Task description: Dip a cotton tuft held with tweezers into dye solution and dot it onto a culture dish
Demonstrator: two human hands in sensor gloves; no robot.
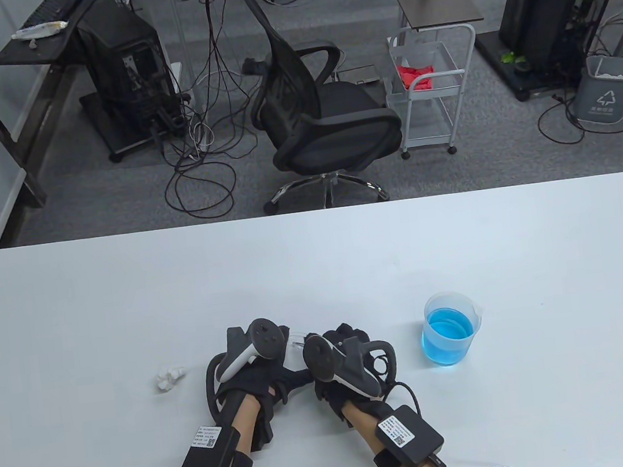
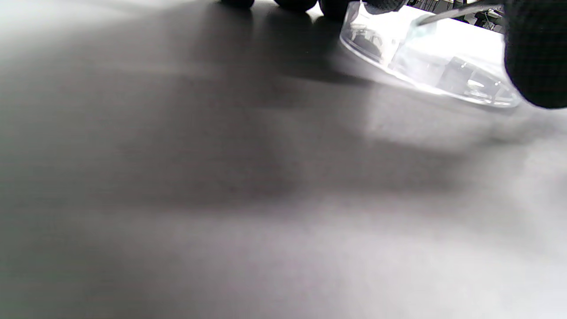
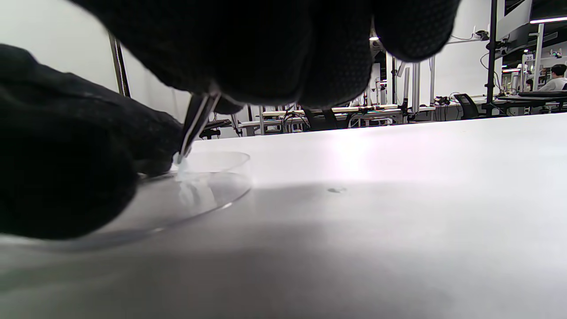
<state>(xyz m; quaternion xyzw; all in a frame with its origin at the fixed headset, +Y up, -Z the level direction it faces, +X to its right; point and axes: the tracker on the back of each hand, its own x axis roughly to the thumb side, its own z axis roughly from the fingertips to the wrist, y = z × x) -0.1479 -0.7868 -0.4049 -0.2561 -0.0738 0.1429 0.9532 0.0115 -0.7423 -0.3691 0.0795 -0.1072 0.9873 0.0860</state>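
My right hand (image 1: 341,336) grips metal tweezers (image 3: 197,118). Their tip holds a small cotton tuft (image 3: 180,163) that touches the inside of the clear culture dish (image 3: 208,186). The dish lies flat on the table between my hands and shows only partly in the table view (image 1: 296,337). My left hand (image 1: 260,375) holds the dish at its near left rim. In the left wrist view the thumb (image 2: 536,57) sits against the dish (image 2: 443,77), and the tweezers (image 2: 452,15) come in above it. A beaker of blue dye (image 1: 449,330) stands to the right of my right hand.
A loose clump of white cotton (image 1: 168,378) lies on the white table (image 1: 315,267) left of my left hand. An office chair (image 1: 320,114) and a wire cart (image 1: 430,90) stand beyond the table's far edge.
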